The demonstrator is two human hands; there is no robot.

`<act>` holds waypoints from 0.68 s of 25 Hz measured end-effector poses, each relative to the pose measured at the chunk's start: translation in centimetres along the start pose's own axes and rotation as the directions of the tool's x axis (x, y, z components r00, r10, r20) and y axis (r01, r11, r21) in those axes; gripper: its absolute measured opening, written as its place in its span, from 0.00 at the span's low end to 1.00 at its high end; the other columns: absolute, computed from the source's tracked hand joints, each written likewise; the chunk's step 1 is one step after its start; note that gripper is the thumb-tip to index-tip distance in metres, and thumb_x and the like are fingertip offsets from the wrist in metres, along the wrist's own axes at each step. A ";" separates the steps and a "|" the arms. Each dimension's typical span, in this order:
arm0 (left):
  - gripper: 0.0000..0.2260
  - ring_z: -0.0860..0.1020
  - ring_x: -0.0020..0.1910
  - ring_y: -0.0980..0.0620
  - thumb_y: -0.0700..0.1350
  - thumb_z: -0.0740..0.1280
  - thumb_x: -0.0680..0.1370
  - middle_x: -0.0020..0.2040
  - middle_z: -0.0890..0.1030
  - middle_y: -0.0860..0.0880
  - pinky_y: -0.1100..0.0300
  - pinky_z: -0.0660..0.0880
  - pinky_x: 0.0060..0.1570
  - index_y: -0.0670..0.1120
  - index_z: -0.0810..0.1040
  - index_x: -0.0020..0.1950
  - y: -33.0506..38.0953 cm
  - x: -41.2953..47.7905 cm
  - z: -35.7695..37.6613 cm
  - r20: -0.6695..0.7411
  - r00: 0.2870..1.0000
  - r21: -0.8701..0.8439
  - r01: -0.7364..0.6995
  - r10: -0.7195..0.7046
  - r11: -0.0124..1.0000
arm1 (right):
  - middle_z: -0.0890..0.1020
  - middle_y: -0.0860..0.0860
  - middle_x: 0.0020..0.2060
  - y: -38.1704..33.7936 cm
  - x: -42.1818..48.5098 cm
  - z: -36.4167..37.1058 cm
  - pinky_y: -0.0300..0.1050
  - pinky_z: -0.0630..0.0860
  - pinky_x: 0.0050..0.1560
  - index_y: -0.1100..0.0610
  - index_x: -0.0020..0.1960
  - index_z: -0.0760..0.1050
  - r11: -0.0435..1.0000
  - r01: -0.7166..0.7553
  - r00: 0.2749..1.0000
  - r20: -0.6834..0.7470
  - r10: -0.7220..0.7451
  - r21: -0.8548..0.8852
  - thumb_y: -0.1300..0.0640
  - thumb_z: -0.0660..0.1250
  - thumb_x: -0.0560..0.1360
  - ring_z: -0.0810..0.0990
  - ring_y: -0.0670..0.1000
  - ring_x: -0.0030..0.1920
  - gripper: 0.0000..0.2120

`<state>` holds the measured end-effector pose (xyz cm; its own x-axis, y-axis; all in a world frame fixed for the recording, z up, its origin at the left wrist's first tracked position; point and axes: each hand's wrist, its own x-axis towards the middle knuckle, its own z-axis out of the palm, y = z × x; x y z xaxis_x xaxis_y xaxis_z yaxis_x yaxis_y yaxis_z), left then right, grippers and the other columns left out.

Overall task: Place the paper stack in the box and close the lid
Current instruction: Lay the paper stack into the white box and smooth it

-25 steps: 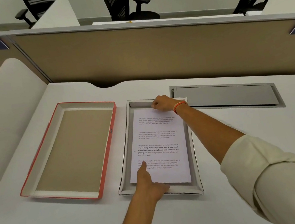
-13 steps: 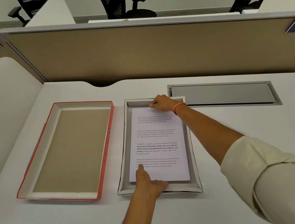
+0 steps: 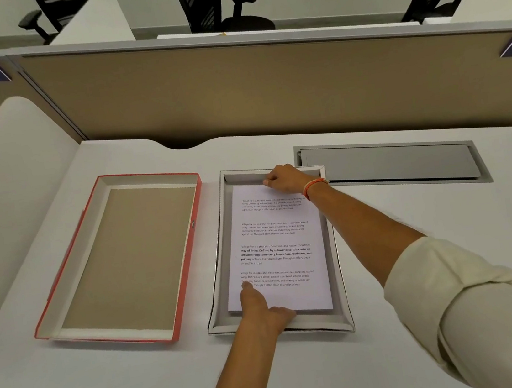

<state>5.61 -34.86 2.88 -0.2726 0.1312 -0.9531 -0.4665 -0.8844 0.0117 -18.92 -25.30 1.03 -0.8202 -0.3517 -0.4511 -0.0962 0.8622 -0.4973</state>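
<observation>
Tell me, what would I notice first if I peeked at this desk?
Probably the two hands on the paper stack in the grey box at the middle: the left hand holds its near edge, the right hand its far edge. Next, the red-edged lid lying open side up just left of the box.

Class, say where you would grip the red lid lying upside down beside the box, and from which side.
Likely the lid's two long red walls, gripped from above, one hand each side. It lies open side up, left of the box, so its rims stand exposed.
</observation>
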 end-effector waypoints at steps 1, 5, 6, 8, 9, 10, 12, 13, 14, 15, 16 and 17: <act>0.18 0.76 0.46 0.40 0.59 0.58 0.80 0.49 0.79 0.42 0.40 0.72 0.51 0.47 0.77 0.57 0.0 0.1 0.0 -0.003 1.000 0.000 0.001 -0.001 1.000 | 0.75 0.59 0.40 0.0 0.0 0.0 0.46 0.65 0.45 0.62 0.42 0.72 1.000 0.001 1.000 0.000 -0.001 -0.006 0.55 0.58 0.82 0.71 0.55 0.42 0.15; 0.19 0.76 0.47 0.40 0.59 0.58 0.79 0.50 0.79 0.42 0.37 0.71 0.61 0.47 0.77 0.58 0.0 0.5 -0.1 -0.004 1.000 -0.009 -0.007 0.007 1.000 | 0.75 0.58 0.41 -0.1 0.0 0.0 0.46 0.66 0.46 0.61 0.43 0.73 1.000 0.003 1.000 0.004 -0.003 -0.012 0.55 0.58 0.82 0.72 0.55 0.43 0.13; 0.19 0.76 0.48 0.39 0.60 0.58 0.79 0.50 0.79 0.42 0.37 0.70 0.63 0.47 0.77 0.58 0.0 0.6 -0.1 -0.005 1.000 -0.011 -0.008 0.008 1.000 | 0.75 0.58 0.41 -0.1 -0.1 0.0 0.45 0.66 0.46 0.61 0.44 0.73 1.000 0.003 1.000 0.004 -0.003 -0.010 0.56 0.58 0.82 0.72 0.55 0.43 0.13; 0.19 0.77 0.48 0.39 0.60 0.58 0.79 0.50 0.79 0.42 0.36 0.71 0.62 0.48 0.77 0.57 0.0 0.5 -0.1 0.006 1.000 -0.018 -0.012 0.013 1.000 | 0.75 0.58 0.41 0.0 -0.1 0.1 0.46 0.66 0.46 0.61 0.44 0.73 1.000 0.011 1.000 0.003 -0.011 -0.004 0.57 0.58 0.82 0.72 0.54 0.43 0.12; 0.19 0.77 0.49 0.39 0.60 0.58 0.79 0.51 0.79 0.42 0.36 0.72 0.60 0.47 0.77 0.56 0.0 0.4 -0.2 0.014 1.000 -0.020 -0.014 0.014 1.000 | 0.75 0.58 0.41 0.0 -0.2 0.1 0.46 0.66 0.46 0.61 0.43 0.73 1.000 0.015 1.000 0.003 -0.015 0.001 0.57 0.58 0.82 0.71 0.54 0.42 0.12; 0.19 0.77 0.50 0.39 0.60 0.59 0.79 0.51 0.80 0.41 0.36 0.73 0.58 0.47 0.78 0.56 -0.1 0.3 -0.2 0.021 1.000 -0.021 -0.014 0.014 1.000 | 0.75 0.58 0.40 0.0 -0.3 0.1 0.46 0.66 0.46 0.61 0.43 0.73 1.000 0.018 1.000 0.005 -0.018 0.001 0.58 0.58 0.82 0.71 0.54 0.42 0.11; 0.19 0.78 0.56 0.38 0.61 0.60 0.79 0.53 0.80 0.41 0.36 0.73 0.61 0.46 0.79 0.53 -0.2 0.3 -0.5 0.036 0.999 -0.014 -0.014 0.014 1.000 | 0.74 0.58 0.40 0.0 -0.4 0.0 0.46 0.65 0.46 0.61 0.42 0.72 1.000 0.024 1.000 0.014 -0.024 -0.009 0.59 0.57 0.82 0.70 0.54 0.42 0.11; 0.20 0.77 0.59 0.38 0.61 0.60 0.78 0.54 0.80 0.41 0.37 0.72 0.63 0.46 0.79 0.52 -0.2 0.2 -0.6 0.045 0.999 -0.008 -0.014 0.014 1.000 | 0.74 0.58 0.40 -0.1 -0.4 -0.1 0.45 0.64 0.46 0.61 0.42 0.71 0.999 0.031 0.999 0.018 -0.031 -0.015 0.59 0.57 0.82 0.70 0.54 0.42 0.11; 0.20 0.77 0.61 0.39 0.62 0.60 0.78 0.54 0.81 0.41 0.37 0.71 0.64 0.46 0.79 0.50 -0.3 0.3 -0.7 0.052 0.999 -0.008 -0.016 0.016 1.000 | 0.74 0.58 0.40 -0.2 -0.4 -0.2 0.45 0.64 0.46 0.61 0.42 0.71 0.999 0.039 0.999 0.021 -0.038 -0.023 0.60 0.57 0.82 0.70 0.54 0.42 0.11; 0.20 0.77 0.62 0.39 0.62 0.61 0.78 0.55 0.81 0.41 0.38 0.71 0.65 0.46 0.80 0.50 -0.3 0.3 -0.7 0.053 0.998 -0.014 -0.015 0.016 1.000 | 0.74 0.58 0.41 -0.3 -0.5 -0.2 0.45 0.64 0.46 0.61 0.42 0.71 0.998 0.044 0.999 0.026 -0.044 -0.033 0.60 0.57 0.82 0.70 0.54 0.42 0.11; 0.20 0.77 0.62 0.39 0.62 0.61 0.78 0.54 0.81 0.41 0.39 0.72 0.65 0.46 0.80 0.51 -0.4 0.2 -0.7 0.053 0.998 -0.017 -0.016 0.017 1.000 | 0.74 0.58 0.41 -0.3 -0.6 -0.3 0.45 0.64 0.46 0.61 0.43 0.71 0.998 0.049 0.998 0.031 -0.048 -0.041 0.60 0.56 0.82 0.70 0.54 0.43 0.11; 0.20 0.77 0.62 0.38 0.62 0.60 0.78 0.54 0.81 0.40 0.40 0.72 0.65 0.46 0.80 0.52 -0.5 0.0 -0.7 0.056 0.998 -0.009 -0.017 0.017 1.000 | 0.75 0.58 0.42 -0.4 -0.6 -0.3 0.45 0.64 0.47 0.61 0.43 0.71 0.997 0.053 0.998 0.036 -0.051 -0.050 0.60 0.56 0.83 0.70 0.54 0.43 0.11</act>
<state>6.45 -34.73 2.63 -0.3276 0.1412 -0.9342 -0.4547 -0.8903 0.0249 -18.52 -25.32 1.74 -0.7933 -0.4084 -0.4516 -0.1674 0.8594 -0.4832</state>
